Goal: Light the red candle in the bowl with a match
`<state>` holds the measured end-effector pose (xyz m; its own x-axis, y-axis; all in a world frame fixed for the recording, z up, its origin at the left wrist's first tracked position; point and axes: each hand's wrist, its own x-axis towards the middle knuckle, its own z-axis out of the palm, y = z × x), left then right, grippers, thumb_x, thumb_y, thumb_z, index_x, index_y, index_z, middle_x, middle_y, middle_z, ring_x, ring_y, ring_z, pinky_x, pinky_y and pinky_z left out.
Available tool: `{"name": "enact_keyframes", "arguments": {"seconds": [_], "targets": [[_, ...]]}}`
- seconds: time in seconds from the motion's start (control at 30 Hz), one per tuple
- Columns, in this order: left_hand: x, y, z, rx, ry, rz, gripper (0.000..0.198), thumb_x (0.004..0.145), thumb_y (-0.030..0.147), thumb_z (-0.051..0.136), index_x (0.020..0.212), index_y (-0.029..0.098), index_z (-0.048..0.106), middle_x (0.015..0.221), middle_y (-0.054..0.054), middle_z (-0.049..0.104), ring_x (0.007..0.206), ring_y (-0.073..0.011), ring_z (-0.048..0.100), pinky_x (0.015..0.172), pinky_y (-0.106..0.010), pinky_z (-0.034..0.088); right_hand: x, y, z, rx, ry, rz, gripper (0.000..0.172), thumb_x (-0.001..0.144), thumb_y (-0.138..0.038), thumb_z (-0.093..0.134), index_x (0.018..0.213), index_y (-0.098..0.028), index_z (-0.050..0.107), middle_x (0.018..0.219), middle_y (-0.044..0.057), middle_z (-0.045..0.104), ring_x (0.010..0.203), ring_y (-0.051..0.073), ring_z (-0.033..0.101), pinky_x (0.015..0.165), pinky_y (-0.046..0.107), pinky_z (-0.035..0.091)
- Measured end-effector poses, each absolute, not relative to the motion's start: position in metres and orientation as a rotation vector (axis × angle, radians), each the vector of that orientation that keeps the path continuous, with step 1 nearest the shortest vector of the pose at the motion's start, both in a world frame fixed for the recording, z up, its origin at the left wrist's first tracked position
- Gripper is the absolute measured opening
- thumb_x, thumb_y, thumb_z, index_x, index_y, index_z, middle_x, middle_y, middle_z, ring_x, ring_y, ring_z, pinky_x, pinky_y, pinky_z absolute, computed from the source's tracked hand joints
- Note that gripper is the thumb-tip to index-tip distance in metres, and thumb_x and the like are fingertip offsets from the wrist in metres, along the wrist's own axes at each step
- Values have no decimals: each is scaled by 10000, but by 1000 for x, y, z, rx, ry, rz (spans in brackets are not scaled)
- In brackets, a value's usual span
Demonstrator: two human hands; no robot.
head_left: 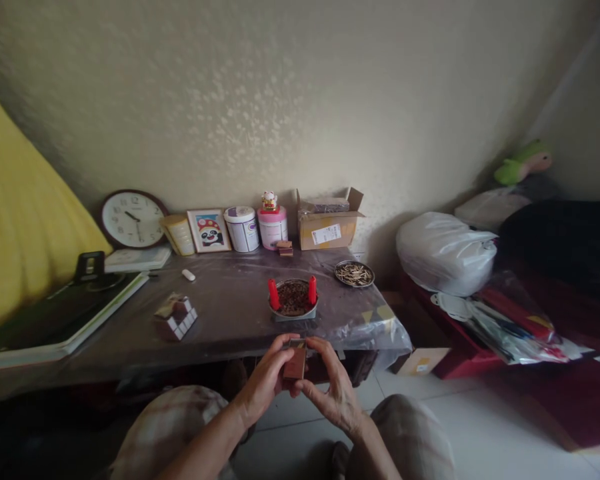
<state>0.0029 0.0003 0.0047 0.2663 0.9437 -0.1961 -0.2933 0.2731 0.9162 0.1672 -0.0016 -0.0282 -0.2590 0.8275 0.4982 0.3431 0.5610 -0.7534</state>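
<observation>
Between my two hands, just in front of the table's near edge, is a small brown matchbox [295,364]. My left hand [266,377] is closed round its left side, thumb on the upper face. My right hand [337,395] grips it from the right, index finger at the far end and thumb at the near end. The far end looks slid open, though its contents are too small to make out. Straight ahead on the table stands a round metal bowl [295,316] of dark grains, with a red candle [274,295] and a second red candle [313,291] upright in it.
A metal plate of matchsticks [355,274] lies at the right. More matchboxes [177,321] are stacked at the left. Along the wall stand a clock [133,220], a framed picture [209,231], tins [243,229] and a cardboard box [329,230]. Plastic sheeting [240,287] covers the table.
</observation>
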Motion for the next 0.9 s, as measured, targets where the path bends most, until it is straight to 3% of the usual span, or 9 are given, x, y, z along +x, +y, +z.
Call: {"name": "enact_keyframes", "arguments": {"seconds": [0.2,0.37,0.5,0.63,0.8,0.9], "targets": [[2,2,0,924,887,984,264,869,332,458,1113,234,487,696,18,620,549,-129,548,469,-229,394,168,-2,-32,-952,-1843,570,575,808,-400,674,1319,-257,451,1261,93,553,1168,246,546,985,368,462],[2,0,-1,983,860,954,199,880,375,467,973,222,557,675,34,598,537,-121,551,492,-236,399,168,-3,-27,-933,-1786,575,445,803,-364,690,1217,-278,550,1115,54,629,1036,228,609,895,323,497],[0,-1,2,1057,937,993,296,856,413,545,1095,240,569,954,-24,672,810,-184,637,700,-309,491,171,-1,-25,-975,-1715,651,326,835,-354,648,1145,-265,596,1070,46,657,1006,222,620,877,314,490],[-1,0,8,1191,864,1022,402,795,330,661,1177,249,564,1165,-65,681,1103,-245,589,942,-366,431,174,1,-27,-1008,-1626,722,297,840,-351,640,1115,-243,608,1064,53,664,1010,224,619,895,324,477],[-1,2,8,1148,869,1076,329,766,286,696,1084,236,629,1144,-66,710,1110,-257,600,976,-383,410,175,2,-25,-897,-1354,1076,356,809,-374,683,1136,-256,603,1122,53,678,1059,220,625,926,337,482],[-2,5,6,1039,848,1149,298,762,279,699,1048,211,652,1101,-74,728,1081,-247,609,965,-377,408,176,6,-23,-798,-1053,1236,283,776,-338,731,1032,-245,655,1090,39,707,1030,197,651,940,323,488]]}}
